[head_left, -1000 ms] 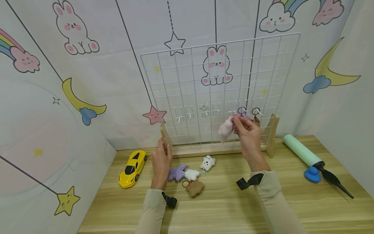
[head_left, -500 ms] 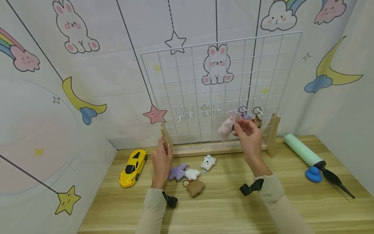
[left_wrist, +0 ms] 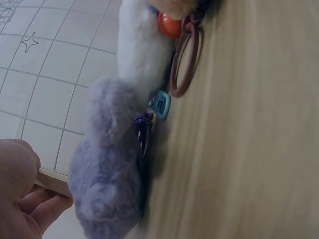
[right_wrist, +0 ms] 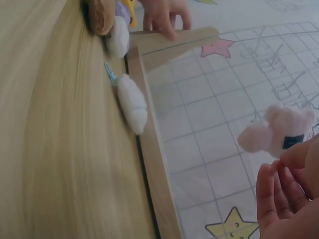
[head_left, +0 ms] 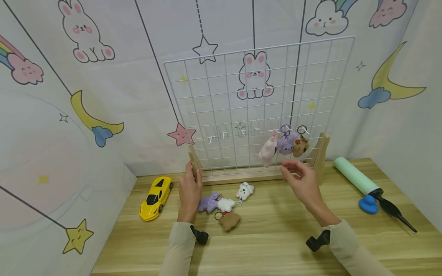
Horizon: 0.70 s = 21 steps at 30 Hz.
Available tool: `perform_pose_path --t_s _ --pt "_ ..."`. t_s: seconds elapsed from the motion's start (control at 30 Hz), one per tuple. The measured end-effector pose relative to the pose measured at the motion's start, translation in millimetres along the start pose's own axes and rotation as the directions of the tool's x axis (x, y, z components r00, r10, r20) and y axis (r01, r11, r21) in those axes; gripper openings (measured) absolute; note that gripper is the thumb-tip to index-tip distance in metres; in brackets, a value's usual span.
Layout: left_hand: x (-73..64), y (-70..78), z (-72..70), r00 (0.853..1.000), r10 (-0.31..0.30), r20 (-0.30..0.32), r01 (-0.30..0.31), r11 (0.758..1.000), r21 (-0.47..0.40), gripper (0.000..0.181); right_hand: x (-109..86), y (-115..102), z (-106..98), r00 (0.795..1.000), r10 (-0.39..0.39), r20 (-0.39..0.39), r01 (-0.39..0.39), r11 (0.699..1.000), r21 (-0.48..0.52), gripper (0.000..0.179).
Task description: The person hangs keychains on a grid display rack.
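Note:
My left hand [head_left: 189,193] grips the left wooden foot [head_left: 194,158] of a white wire grid rack [head_left: 238,179]. On the rack's hooks at the right hang a pink plush keychain [head_left: 267,151], a purple plush keychain [head_left: 286,145] and a brown plush keychain [head_left: 301,148]. Just below them, my right hand [head_left: 305,188] holds nothing, its fingers relaxed near the pink plush. Before the rack lie another purple plush keychain [head_left: 208,203], a white one [head_left: 226,205], a brown one [head_left: 229,221] and a white dog plush [head_left: 245,191].
Several white hooks [head_left: 223,135] without keychains line the grid's left half. A yellow toy car [head_left: 156,198] stands left of my left hand. At the right lie a mint-green cylinder with a black nozzle [head_left: 359,176] and a blue knob-like piece [head_left: 368,205].
My right hand has let go of the pink plush keychain and moved down, away from the hooks. The pink plush hangs on its hook. My left hand stays on the wooden foot.

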State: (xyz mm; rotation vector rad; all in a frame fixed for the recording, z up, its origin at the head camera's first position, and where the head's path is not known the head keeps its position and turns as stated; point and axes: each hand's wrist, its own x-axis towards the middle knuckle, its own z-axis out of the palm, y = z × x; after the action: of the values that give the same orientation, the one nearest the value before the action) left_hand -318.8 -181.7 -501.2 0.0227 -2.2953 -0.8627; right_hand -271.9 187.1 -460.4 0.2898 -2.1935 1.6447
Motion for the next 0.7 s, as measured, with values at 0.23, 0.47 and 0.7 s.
perform_pose_path --t_s 0.23,0.47,0.7 --pt "-0.4 0.7 -0.8 1.0 0.003 -0.001 -0.003 1.0 0.005 0.041 -5.4 12.8 -28.6 1.0 0.001 -0.026 -0.003 0.997 -0.074 0.029" --pt "-1.1 0.5 -0.8 1.0 -0.01 0.004 0.01 1.0 0.013 0.041 -12.5 22.5 -47.6 1.0 0.005 -0.012 -0.007 0.991 -0.134 0.029" --pt "-0.8 0.8 -1.6 1.0 -0.001 -0.002 0.001 1.0 0.011 0.041 -0.1 38.3 -70.8 0.984 0.026 -0.178 -0.072 0.965 -0.253 0.032"
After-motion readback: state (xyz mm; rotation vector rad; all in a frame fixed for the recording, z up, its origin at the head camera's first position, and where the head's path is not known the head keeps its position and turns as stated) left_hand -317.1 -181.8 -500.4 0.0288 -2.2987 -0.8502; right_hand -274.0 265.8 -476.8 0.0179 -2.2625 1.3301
